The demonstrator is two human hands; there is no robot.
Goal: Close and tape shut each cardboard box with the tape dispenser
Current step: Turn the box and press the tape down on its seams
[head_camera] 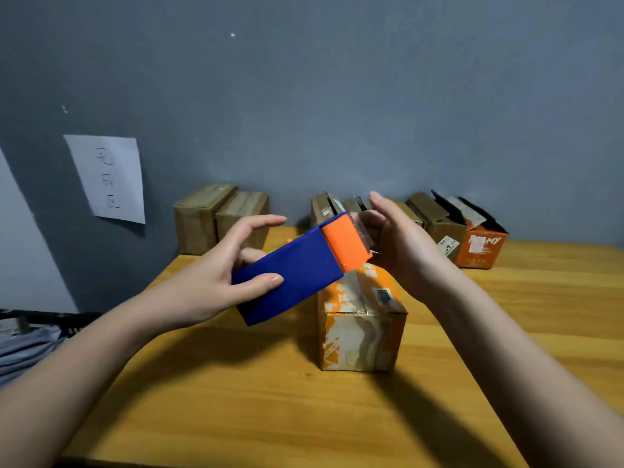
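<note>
The left hand [216, 282] holds the blue tape dispenser [297, 268] in a firm grip over the closed orange box [361, 319] mid-worktop; the right hand [395, 244], fingers loosely curved, works at the tape end; best draw it straight along the seam.

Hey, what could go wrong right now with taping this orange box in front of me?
The right hand sits right at the orange cutter end of the tape dispenser, so its fingers could catch the serrated blade. The orange box stands tall and narrow on the table with no hand steadying it; pressing the dispenser down could tip it. The loose tape end may stick to itself.
</note>
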